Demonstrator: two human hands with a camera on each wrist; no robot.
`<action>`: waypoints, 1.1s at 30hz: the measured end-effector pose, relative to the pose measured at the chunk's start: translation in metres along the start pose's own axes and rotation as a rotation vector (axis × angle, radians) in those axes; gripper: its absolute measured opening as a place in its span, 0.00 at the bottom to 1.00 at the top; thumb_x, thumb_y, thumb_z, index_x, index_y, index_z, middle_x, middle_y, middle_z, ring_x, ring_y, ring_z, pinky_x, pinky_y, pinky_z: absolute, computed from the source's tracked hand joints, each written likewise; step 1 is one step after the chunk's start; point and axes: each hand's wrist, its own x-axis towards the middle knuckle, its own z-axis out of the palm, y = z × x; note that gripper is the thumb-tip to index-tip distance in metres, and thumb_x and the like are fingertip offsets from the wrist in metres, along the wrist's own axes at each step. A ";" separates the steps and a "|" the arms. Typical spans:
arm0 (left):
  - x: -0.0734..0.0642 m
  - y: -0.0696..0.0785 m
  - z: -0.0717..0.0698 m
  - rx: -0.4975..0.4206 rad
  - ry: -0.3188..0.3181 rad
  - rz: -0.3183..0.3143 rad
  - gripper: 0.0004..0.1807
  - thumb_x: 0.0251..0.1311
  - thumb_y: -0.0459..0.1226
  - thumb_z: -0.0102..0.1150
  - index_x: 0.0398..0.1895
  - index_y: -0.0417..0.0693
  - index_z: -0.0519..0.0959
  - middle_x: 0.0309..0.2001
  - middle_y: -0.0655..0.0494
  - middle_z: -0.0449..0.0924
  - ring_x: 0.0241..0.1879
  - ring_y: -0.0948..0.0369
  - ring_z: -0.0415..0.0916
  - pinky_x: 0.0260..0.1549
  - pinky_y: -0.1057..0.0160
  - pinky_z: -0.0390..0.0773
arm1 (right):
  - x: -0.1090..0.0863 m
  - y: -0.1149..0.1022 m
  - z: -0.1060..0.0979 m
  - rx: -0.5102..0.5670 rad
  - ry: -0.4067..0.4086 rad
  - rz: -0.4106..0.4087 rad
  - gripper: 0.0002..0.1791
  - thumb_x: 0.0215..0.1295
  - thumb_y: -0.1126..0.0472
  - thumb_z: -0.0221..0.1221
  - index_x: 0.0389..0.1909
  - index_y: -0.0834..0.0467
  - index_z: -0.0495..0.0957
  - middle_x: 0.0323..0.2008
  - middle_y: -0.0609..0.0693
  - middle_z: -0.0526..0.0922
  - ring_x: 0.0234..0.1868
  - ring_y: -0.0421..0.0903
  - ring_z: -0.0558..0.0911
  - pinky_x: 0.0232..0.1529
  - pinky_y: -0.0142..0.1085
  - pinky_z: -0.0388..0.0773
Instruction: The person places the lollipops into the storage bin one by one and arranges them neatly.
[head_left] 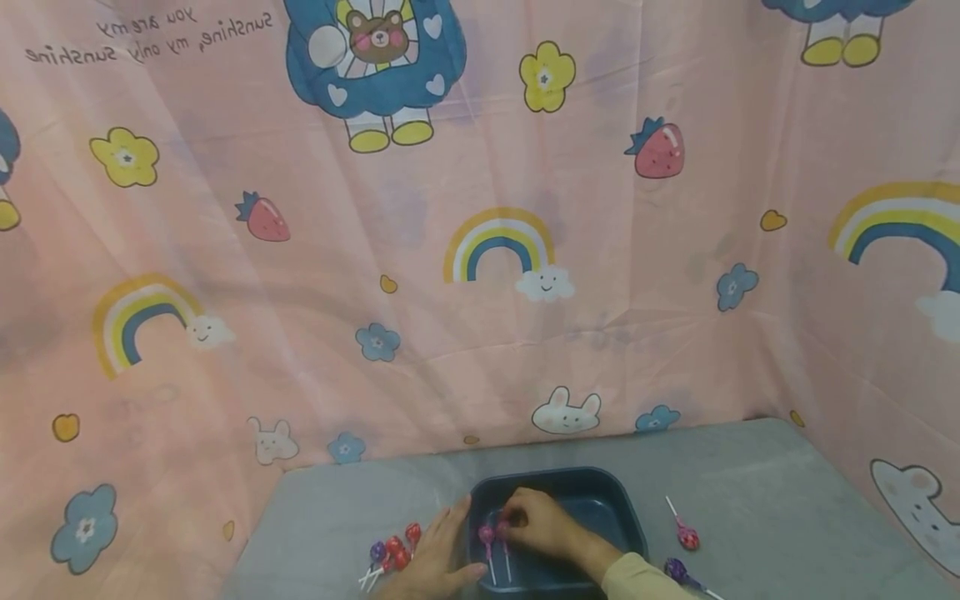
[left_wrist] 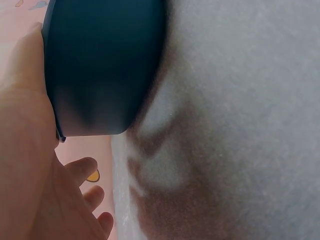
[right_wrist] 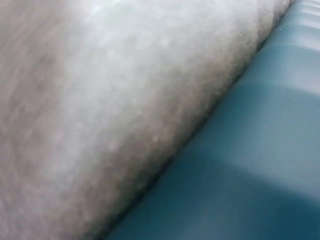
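A dark blue tray (head_left: 600, 481) stands on the grey table. At its left side my left hand (head_left: 438, 557) rests against the rim with its fingers extended; the left wrist view shows that hand (left_wrist: 35, 150) beside the tray's outer wall (left_wrist: 105, 65). Inside the tray, my right hand (head_left: 546, 530) pinches a pink lollipop (head_left: 504, 530) by its head, which the fingers partly cover. Just left of it lies another pink lollipop (head_left: 487, 533), its stick toward me. In the right wrist view only the tray wall (right_wrist: 250, 145) and blurred table show, not the hand.
Left of the left hand several red and purple lollipops (head_left: 394, 548) lie in a bunch. To the tray's right are a pink lollipop (head_left: 686, 535) and a purple lollipop (head_left: 677, 570). A pink printed curtain (head_left: 450, 375) hangs behind the grey table (head_left: 720, 467).
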 end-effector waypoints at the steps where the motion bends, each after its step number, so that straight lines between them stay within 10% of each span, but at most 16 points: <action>1: 0.000 0.000 0.000 0.002 0.001 -0.003 0.47 0.59 0.59 0.53 0.75 0.66 0.39 0.75 0.48 0.50 0.71 0.34 0.47 0.53 0.24 0.58 | 0.000 0.000 0.000 -0.001 0.001 0.000 0.10 0.55 0.50 0.65 0.30 0.52 0.83 0.27 0.41 0.76 0.25 0.26 0.68 0.26 0.22 0.69; 33: 0.001 0.000 -0.001 -0.001 0.008 -0.001 0.46 0.59 0.58 0.54 0.75 0.65 0.41 0.74 0.47 0.52 0.70 0.34 0.49 0.54 0.24 0.58 | -0.001 -0.001 -0.006 -0.009 -0.017 0.000 0.13 0.56 0.49 0.65 0.34 0.55 0.83 0.30 0.49 0.78 0.27 0.29 0.71 0.26 0.23 0.70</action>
